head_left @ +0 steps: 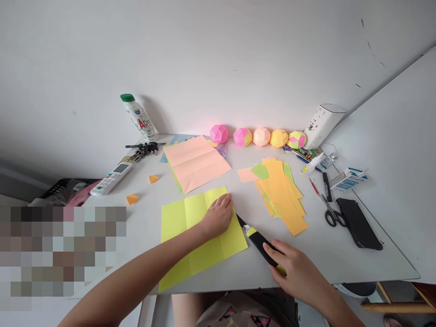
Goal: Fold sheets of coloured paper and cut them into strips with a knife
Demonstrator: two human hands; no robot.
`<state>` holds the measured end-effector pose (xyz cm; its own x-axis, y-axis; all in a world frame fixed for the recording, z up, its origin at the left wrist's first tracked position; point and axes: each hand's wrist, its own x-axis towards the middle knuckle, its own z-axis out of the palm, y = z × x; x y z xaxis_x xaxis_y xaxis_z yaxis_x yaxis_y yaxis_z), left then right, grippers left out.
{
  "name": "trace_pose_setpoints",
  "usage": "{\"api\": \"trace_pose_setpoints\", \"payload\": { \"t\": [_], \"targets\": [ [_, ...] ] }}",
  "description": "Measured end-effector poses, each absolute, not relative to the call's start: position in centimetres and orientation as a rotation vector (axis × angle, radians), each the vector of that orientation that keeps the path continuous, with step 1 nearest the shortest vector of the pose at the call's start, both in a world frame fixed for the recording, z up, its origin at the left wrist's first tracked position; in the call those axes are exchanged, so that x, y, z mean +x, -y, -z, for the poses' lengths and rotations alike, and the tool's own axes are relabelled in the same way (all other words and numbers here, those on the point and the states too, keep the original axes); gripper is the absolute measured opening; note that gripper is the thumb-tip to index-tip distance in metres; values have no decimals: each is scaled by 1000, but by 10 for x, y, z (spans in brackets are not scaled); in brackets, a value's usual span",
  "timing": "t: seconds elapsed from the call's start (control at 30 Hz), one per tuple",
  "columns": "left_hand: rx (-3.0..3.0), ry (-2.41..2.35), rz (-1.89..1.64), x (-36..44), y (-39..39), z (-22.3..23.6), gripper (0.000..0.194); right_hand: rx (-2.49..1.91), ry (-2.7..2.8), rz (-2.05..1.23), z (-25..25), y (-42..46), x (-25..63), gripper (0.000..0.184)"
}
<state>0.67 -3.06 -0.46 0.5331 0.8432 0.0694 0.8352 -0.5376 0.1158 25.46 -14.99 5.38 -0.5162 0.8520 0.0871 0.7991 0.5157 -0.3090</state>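
Observation:
A creased sheet of yellow-green paper (pixel 172 225) lies flat near the table's front edge, with fold lines across it. My left hand (pixel 220 213) presses on its upper right part, fingers curled and held together at the paper's right edge. In my right hand (pixel 293 261) is a black and yellow utility knife (pixel 261 247), gripped by its handle. The blade points up and left, meeting the paper's right edge just beside my left hand. The blade tip is hidden at the paper's edge.
Creased peach paper (pixel 195 161) lies behind. Orange and green strips (pixel 277 190) are piled to the right, near scissors (pixel 335 216) and a black phone (pixel 359 222). Several faceted paper balls (pixel 261 136) line the wall. A bottle (pixel 140 118) and remote (pixel 112 178) stand and lie left.

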Motion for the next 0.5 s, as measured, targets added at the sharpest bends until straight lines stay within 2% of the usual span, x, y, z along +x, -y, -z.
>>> {"api": "trace_pose_setpoints", "payload": {
  "t": [0.1, 0.27, 0.5],
  "targets": [
    [2729, -1465, -252, -3, 21, 4, 43, -1417, 2529, -324, -53, 151, 254, 44],
    [2800, -1493, -277, -8, 18, 17, 58, -1423, 2567, -296, -55, 148, 255, 44],
    [2809, -1492, -225, -5, 18, 18, 59, -1459, 2589, -272, -56, 138, 247, 45]
  ]
}}
